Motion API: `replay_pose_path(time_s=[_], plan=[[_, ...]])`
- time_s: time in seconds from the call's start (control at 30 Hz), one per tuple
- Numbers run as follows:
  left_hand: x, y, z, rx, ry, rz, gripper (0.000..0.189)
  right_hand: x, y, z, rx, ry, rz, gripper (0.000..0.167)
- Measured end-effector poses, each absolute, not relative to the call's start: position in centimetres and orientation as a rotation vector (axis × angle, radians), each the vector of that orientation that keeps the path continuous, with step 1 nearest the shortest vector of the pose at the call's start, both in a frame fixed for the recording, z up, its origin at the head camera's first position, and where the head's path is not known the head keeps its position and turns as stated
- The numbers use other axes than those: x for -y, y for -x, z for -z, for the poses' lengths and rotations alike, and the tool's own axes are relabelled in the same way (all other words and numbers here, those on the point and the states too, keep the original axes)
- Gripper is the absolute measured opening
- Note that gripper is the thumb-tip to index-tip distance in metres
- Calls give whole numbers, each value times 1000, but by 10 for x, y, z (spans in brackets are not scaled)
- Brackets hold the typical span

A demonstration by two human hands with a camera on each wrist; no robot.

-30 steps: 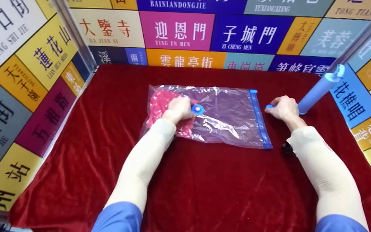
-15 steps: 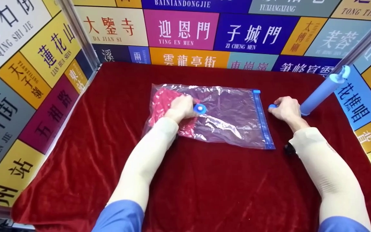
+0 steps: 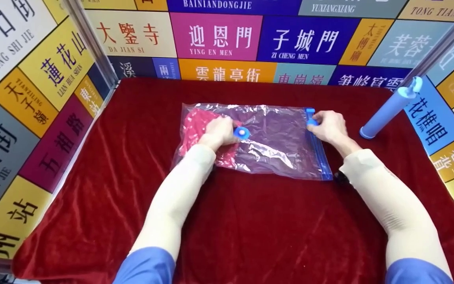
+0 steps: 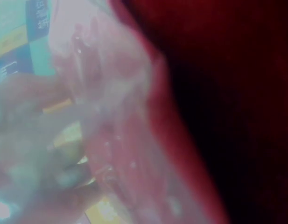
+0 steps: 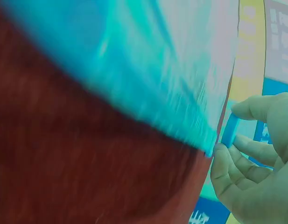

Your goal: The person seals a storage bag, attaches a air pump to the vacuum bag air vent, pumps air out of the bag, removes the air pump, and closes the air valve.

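Note:
A clear vacuum storage bag point(image 3: 274, 138) lies flat with pink cloth point(image 3: 195, 122) bunched inside its left end. My left hand point(image 3: 220, 132) rests over the cloth and pinches the left edge of the bag's round blue valve point(image 3: 241, 133). In the left wrist view, the left hand point(image 4: 41, 149) is blurred beside the shiny film. My right hand point(image 3: 330, 125) hovers by the blue zip edge point(image 3: 318, 152), holding a small blue cap point(image 3: 312, 122). The right wrist view shows that cap point(image 5: 230, 129) edge-on between the right hand's point(image 5: 256, 158) thumb and fingers.
A light blue hand pump point(image 3: 388, 112) stands leaning to the right, beyond my right hand. Dark red velvet cloth point(image 3: 274, 228) covers the table. Sign-printed panels point(image 3: 219, 37) and metal posts point(image 3: 93, 43) border the back and sides.
My right hand has moved left with the cap, from beside the pump to the zip edge of the bag. The left hand has stayed at the valve.

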State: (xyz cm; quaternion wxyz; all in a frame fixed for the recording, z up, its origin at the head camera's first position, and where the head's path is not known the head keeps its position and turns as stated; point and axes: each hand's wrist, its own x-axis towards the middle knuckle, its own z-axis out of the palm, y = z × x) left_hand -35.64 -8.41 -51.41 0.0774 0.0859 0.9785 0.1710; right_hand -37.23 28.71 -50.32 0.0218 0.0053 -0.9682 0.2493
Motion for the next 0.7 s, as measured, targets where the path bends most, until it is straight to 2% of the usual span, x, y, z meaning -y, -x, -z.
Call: replay_pose_path(time_s=[0.1, 0.27, 0.33, 0.7], plan=[[88, 370, 528, -2917, -261, -524, 60, -273, 371, 502, 2998, -85, -784, 49], [87, 370, 526, -2922, -243, -513, 58, -248, 367, 499, 2988, -211, -810, 46], [84, 356, 511, -2935, -231, -494, 55, -238, 366, 498, 2981, -263, -814, 45], [84, 352, 512, -2921, -227, -545, 57, -183, 358, 494, 2971, -524, -790, 44]])
